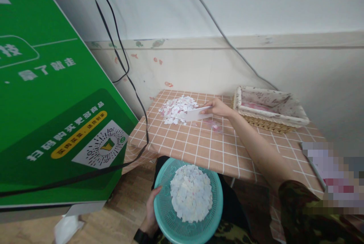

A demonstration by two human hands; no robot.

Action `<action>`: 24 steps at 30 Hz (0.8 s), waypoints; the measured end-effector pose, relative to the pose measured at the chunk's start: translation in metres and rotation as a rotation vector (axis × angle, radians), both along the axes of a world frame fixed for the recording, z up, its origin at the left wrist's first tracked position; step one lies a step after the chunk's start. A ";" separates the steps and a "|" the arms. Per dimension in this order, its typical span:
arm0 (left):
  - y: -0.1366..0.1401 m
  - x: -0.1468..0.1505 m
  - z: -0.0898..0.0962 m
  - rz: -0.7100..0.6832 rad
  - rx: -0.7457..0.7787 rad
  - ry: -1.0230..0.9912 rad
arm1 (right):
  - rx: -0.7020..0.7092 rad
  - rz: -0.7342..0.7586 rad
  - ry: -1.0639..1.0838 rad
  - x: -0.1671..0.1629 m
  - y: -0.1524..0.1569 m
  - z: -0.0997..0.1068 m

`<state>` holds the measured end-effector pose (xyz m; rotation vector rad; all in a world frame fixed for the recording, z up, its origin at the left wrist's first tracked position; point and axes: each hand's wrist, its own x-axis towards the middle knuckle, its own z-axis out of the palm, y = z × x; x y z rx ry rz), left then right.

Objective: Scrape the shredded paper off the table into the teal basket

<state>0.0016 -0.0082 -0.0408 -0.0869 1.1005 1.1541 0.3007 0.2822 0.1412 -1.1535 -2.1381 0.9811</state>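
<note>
My right hand (217, 107) grips a flat white card (196, 114) above the checked table. The card's far edge meets the near right side of a pile of small white paper pieces (178, 108), some with pinkish marks. On my lap rests a round teal plastic basket (162, 213), tilted a little towards me. More white paper pieces (191, 194) are heaped inside it. My left hand (152, 206) holds the basket by its left rim, the thumb over the edge and the other fingers hidden beneath.
A fabric-lined wicker basket (271, 122) stands at the table's back right. A clear plastic wrapper (214, 125) lies near my right hand. The green printed panel (65, 85) rises at left, with black cables hanging by it. A white bag (67, 229) is on the floor.
</note>
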 end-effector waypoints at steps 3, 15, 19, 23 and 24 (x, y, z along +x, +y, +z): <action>0.000 0.000 0.000 0.000 -0.004 0.002 | -0.007 0.024 -0.024 0.004 -0.001 0.004; 0.000 -0.001 -0.002 -0.015 0.014 -0.027 | -0.018 0.100 -0.006 -0.008 -0.006 0.003; 0.001 0.000 0.002 -0.018 -0.009 -0.008 | -0.024 0.153 0.028 -0.014 -0.007 0.000; 0.002 -0.001 0.000 -0.006 -0.018 0.004 | -0.028 0.197 -0.014 -0.010 -0.007 0.004; 0.001 -0.001 -0.001 -0.008 -0.019 -0.005 | -0.037 0.203 -0.034 -0.006 -0.006 0.007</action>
